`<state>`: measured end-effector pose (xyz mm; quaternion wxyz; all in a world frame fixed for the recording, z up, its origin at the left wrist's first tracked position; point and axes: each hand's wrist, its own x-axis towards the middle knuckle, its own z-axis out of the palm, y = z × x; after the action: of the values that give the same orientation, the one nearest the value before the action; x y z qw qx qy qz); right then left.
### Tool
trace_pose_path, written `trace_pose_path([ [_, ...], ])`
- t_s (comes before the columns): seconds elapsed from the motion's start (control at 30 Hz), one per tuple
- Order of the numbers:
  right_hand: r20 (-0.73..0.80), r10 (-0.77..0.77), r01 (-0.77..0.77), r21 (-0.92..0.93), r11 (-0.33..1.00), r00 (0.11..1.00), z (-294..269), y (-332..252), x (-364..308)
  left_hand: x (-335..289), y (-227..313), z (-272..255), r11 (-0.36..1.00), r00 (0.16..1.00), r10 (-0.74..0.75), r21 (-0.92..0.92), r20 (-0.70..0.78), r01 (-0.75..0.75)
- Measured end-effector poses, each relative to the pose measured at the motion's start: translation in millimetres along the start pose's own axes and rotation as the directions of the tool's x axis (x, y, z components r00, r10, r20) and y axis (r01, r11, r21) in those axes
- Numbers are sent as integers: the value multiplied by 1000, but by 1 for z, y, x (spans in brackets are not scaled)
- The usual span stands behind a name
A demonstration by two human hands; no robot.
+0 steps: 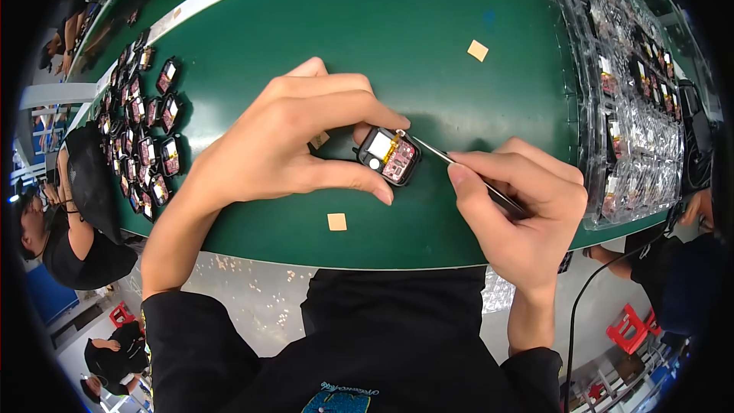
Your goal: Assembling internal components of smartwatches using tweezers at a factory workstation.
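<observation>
In the middle of the green work surface, my left hand (298,134) grips a small black smartwatch case (388,156) between thumb and fingers. Its open back shows a pink circuit board, a whitish block, a yellow flex strip and a round white part. My right hand (524,210) pinches a pair of metal tweezers (433,149) like a pen. Their tip reaches the upper right edge of the case, near the yellow strip; whether it touches cannot be made out.
Several similar open cases (141,134) lie crowded at the left. Clear plastic trays (631,122) holding more parts are stacked at the right. Small tan squares (336,222) dot the green table (367,15). Other people (76,237) sit to the sides; a black cable (577,306) hangs at the right.
</observation>
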<state>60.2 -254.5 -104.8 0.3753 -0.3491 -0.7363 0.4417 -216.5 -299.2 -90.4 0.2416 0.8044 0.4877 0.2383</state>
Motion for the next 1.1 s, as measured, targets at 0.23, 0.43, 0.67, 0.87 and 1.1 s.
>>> trace_pose_path([
  [0.23, 59, -99, 106, -134, 985, 993, 5, 2, 6, 4, -5, 3, 999, 999, 38, 18, -25, -38],
  [0.43, 59, -100, 107, -151, 983, 993, 7, 1, 6, 6, -4, 2, 998, 998, 42, 56, -36, -40],
  [0.67, -10, -226, 216, -262, 941, 974, 5, 2, 2, 4, 1, 4, 997, 994, -70, 13, -83, 71],
  [0.87, 9, -258, 250, -290, 924, 966, 9, 5, -2, 7, 3, 4, 997, 997, -53, 54, -48, 56],
  [1.1, 21, -231, 227, -285, 931, 973, 11, 0, 1, 7, -6, 1, 1000, 1000, -7, 23, -23, 8],
])
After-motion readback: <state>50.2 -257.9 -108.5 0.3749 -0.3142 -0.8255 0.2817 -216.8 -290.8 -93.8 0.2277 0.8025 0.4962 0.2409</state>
